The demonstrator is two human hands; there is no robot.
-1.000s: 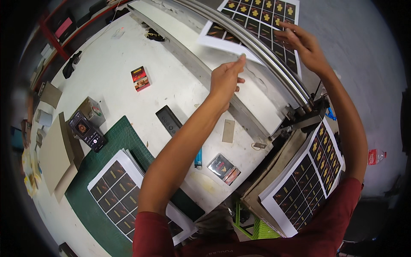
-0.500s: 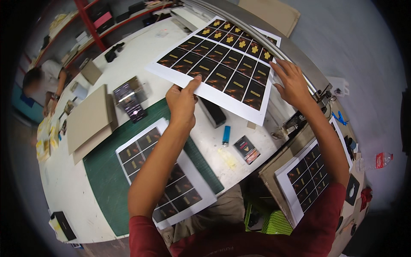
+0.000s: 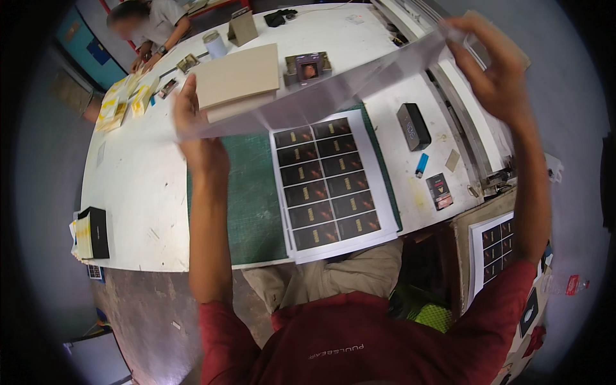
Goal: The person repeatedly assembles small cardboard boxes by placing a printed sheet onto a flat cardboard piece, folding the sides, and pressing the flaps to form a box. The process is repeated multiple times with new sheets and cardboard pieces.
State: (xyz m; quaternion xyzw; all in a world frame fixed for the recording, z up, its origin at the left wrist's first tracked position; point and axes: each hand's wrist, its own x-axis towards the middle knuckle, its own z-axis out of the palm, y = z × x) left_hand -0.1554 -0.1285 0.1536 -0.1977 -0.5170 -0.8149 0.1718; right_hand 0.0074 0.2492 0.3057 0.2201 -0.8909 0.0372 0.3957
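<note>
A large sheet of paper [image 3: 276, 115] is stretched between my hands above the table, tilted nearly edge-on and blurred. My left hand [image 3: 200, 138] pinches one end, thumb up. At the other end, my right hand [image 3: 497, 74] has its fingers closed on the corner, high on the right. Below it, several sheets printed with dark panels in a grid [image 3: 327, 186] lie stacked on a green cutting mat [image 3: 240, 199]. The raised sheet's printing is hardly visible from this angle.
Right of the mat are a black box [image 3: 414, 126], a blue lighter [image 3: 421, 165] and a small dark pack [image 3: 440, 191]. Beige board [image 3: 237, 74] lies beyond the mat. More printed sheets [image 3: 497, 247] rest at the lower right. Another person [image 3: 168, 22] works at the far left.
Both hands have moved apart, the left one leftward and the right one up and rightward. The sheet has come away from the metal rail and swung over the mat. My view has turned.
</note>
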